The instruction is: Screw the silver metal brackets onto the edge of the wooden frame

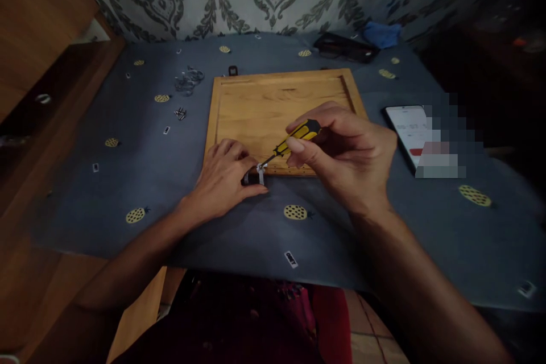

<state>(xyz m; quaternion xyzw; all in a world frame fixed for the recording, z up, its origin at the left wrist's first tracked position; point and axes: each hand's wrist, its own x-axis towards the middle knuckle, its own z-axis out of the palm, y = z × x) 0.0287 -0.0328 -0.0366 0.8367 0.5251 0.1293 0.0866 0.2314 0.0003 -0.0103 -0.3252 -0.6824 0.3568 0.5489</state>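
My right hand (pixel 347 151) grips a small screwdriver (pixel 298 136) with a yellow and black handle, its shaft slanting down to the left. The screwdriver's tip meets a small metal bracket-like piece (pixel 261 171) at the near edge of a wooden board (pixel 273 102). Thumb and fingers of my left hand (pixel 228 173) are closed around this metal piece, which has a dark part beside it. What exactly the piece is cannot be made out. The board lies flat, with a raised border and small dark holes along its near edge.
Left of the board are a pile of small screws (pixel 180 114) and several thin metal loops (pixel 187 79). A small dark square part (pixel 232 70) sits behind it. A phone (pixel 407 131) lies at right; dark glasses (pixel 345 48) and a blue cloth (pixel 383 34) are at the back.
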